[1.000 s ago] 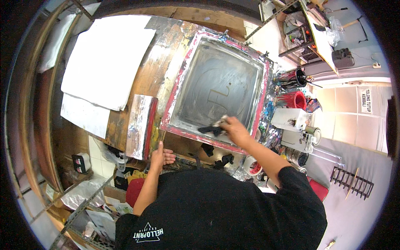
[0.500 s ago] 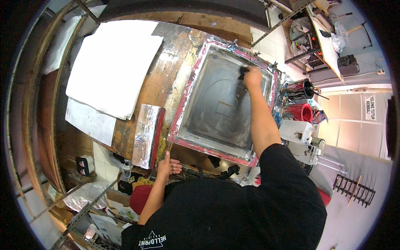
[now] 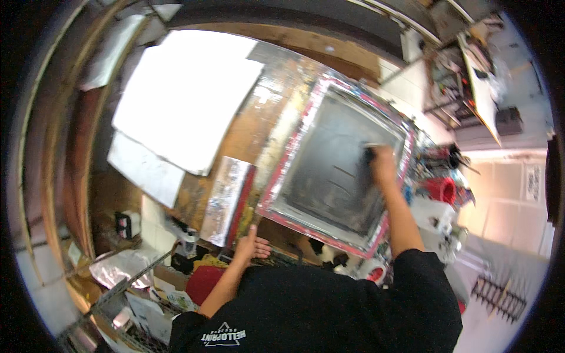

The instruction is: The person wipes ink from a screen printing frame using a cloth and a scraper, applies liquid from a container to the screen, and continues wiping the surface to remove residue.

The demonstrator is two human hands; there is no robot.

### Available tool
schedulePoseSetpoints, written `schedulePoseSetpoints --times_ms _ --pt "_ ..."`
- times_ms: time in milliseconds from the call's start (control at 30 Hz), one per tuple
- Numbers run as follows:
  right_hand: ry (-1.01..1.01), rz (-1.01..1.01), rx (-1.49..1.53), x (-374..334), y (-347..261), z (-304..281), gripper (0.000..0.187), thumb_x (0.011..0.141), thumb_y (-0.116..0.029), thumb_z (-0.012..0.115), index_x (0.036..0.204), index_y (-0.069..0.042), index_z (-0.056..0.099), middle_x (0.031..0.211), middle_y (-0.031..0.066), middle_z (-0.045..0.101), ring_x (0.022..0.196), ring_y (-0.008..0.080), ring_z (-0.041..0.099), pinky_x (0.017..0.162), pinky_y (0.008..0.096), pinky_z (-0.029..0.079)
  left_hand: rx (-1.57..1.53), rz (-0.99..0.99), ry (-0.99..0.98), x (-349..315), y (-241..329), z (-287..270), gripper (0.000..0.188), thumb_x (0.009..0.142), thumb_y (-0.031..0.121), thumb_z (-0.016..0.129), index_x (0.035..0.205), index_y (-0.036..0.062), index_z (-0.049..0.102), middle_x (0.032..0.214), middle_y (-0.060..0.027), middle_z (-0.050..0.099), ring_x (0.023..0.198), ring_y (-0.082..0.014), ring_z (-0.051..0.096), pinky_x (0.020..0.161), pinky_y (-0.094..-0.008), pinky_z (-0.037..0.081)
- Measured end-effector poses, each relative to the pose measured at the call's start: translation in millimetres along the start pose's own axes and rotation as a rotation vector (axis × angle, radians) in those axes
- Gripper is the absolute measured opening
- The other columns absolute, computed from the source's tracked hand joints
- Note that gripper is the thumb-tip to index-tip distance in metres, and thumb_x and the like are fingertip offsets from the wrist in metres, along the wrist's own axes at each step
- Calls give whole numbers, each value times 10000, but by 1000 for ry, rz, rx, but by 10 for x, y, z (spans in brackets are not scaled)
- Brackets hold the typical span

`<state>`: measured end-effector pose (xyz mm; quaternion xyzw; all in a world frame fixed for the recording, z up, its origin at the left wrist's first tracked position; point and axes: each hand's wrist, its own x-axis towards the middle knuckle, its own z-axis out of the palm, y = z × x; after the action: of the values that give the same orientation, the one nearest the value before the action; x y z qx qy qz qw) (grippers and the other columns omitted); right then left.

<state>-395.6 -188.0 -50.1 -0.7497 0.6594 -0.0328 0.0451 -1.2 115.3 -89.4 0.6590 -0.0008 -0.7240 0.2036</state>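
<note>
A screen-printing frame (image 3: 289, 148) with a red and white smeared rim lies on the worktable (image 3: 247, 126), its dark mesh (image 3: 323, 159) facing up. On the right part of the mesh, my right hand (image 3: 384, 166) is closed around a black rag (image 3: 369, 155), pressed to the surface. Motion blurs this hand somewhat. By the table's near edge, my left hand (image 3: 252, 247) is open, fingers stretched and thumb up, with nothing in it. Just beside it lies a wide squeegee (image 3: 226, 200) with a paint-smeared white body and a red edge.
White sheets (image 3: 188, 94) are stacked on the left of the table. Beyond the frame's right side stand a dark ink pot (image 3: 450, 156), a red pot (image 3: 438, 189) and white containers (image 3: 429, 215). Shelving (image 3: 88, 117) runs along the left.
My right hand has moved the rag toward me over the mesh, from near the far right corner. My left hand keeps its place by the squeegee. The whole view has shifted.
</note>
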Motion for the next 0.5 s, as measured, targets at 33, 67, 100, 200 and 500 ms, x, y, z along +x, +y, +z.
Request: schedulePoseSetpoints --times_ms 33,67,100,200,500 --pt "53 179 42 203 319 74 273 831 -26 500 1048 -4 665 1026 247 649 983 429 602 874 485 477 5 10 -11 -35 26 -5 889 931 734 356 968 -109 636 828 -226 701 678 -280 708 610 -367 595" --pt "117 354 93 399 639 150 248 839 -49 506 1017 26 663 1029 273 658 995 443 615 864 493 487 10 22 -22 -54 39 -1 894 926 741 358 973 -107 638 833 -226 701 681 -278 708 615 -367 596" --pt "241 450 103 586 679 177 214 838 -69 530 953 20 687 954 266 683 908 462 652 805 500 514 -7 24 -30 -40 13 -26 902 919 749 363 973 -108 640 837 -226 701 682 -277 708 617 -366 595" --pt "309 468 -36 992 304 431 171 847 -117 600 889 9 708 898 257 688 849 412 683 776 498 534 -38 24 -44 -47 -20 -53 913 905 759 386 981 -113 643 834 -221 705 684 -272 707 623 -363 593" --pt "210 -221 344 1405 -1188 287 292 767 22 552 1000 -27 721 945 232 652 918 425 615 826 492 488 -41 26 -69 -17 -37 -51 915 908 751 397 1004 -128 635 844 -231 708 686 -281 709 629 -358 594"
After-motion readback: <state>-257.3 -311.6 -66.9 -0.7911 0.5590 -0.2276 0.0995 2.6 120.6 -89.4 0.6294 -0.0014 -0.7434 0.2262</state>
